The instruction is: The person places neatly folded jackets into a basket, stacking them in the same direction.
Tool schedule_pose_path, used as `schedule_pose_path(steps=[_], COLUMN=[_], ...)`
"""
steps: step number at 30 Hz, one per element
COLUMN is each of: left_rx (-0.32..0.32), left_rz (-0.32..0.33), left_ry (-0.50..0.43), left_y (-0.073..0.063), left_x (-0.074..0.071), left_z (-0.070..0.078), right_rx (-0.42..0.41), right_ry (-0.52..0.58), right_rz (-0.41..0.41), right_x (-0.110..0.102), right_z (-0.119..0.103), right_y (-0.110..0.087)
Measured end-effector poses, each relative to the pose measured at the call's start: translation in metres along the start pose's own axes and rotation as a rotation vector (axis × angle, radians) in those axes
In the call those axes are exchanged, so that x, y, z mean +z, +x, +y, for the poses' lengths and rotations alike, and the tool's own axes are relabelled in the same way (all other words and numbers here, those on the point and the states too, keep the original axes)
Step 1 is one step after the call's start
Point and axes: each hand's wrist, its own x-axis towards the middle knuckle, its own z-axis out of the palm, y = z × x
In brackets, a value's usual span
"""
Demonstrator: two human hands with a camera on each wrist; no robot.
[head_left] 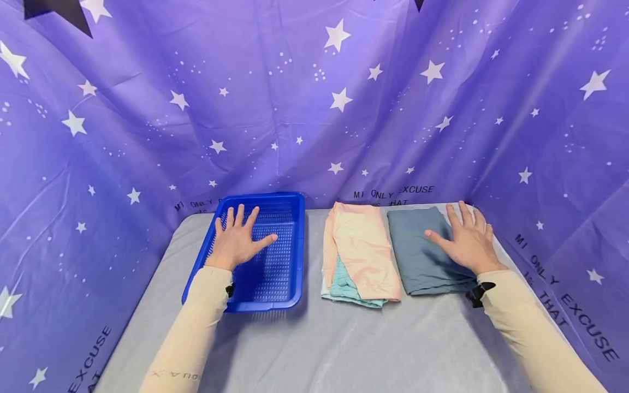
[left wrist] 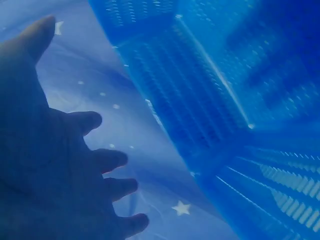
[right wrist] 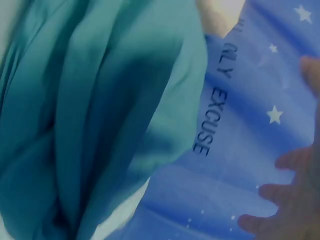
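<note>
My left hand (head_left: 236,240) is spread out over the blue plastic basket (head_left: 298,256), fingers straight and holding nothing. In the left wrist view the basket's slotted wall (left wrist: 170,95) lies beyond the spread fingers. My right hand (head_left: 469,240), fingers also spread, hovers over the right side of a folded dark blue-grey cloth (head_left: 417,251). The right wrist view shows that cloth (right wrist: 100,110) large and teal-looking, with the fingertips at the right edge. Between basket and dark cloth lies a folded peach cloth (head_left: 366,245), with a turquoise cloth (head_left: 344,281) showing from under it.
Everything lies on a table with a light grey cover (head_left: 314,349). A purple curtain (head_left: 275,109) with white stars and printed lettering hangs around the back and both sides, close behind the basket and cloths.
</note>
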Motion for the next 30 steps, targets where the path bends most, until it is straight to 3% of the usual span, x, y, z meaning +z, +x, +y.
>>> schedule_pose_path(steps=[7, 11, 14, 23, 27, 30], left_rx=[0.094, 0.154, 0.171, 0.167, 0.125, 0.062], left_rz=[-0.018, -0.004, 0.044, 0.307, 0.353, 0.361], left_ry=[-0.074, -0.209, -0.334, -0.791, -0.972, -1.04], left_y=[-0.002, -0.007, -0.011, -0.021, -0.021, -0.02], left_x=[-0.006, -0.005, 0.0, 0.027, 0.048, 0.065], left_z=[0.034, 0.062, 0.083, 0.145, 0.168, 0.181], right_rx=[-0.031, -0.035, -0.019, 0.038, 0.074, 0.098], right_ry=[0.132, 0.24, 0.345, 0.496, 0.529, 0.569], right_rz=[0.019, -0.025, -0.055, -0.105, -0.12, -0.146], right_x=[0.005, 0.01, 0.017, 0.044, 0.054, 0.063], right_z=[-0.022, -0.035, -0.044, -0.065, -0.071, -0.075], right_y=[0.001, 0.0, -0.001, -0.005, -0.006, -0.006])
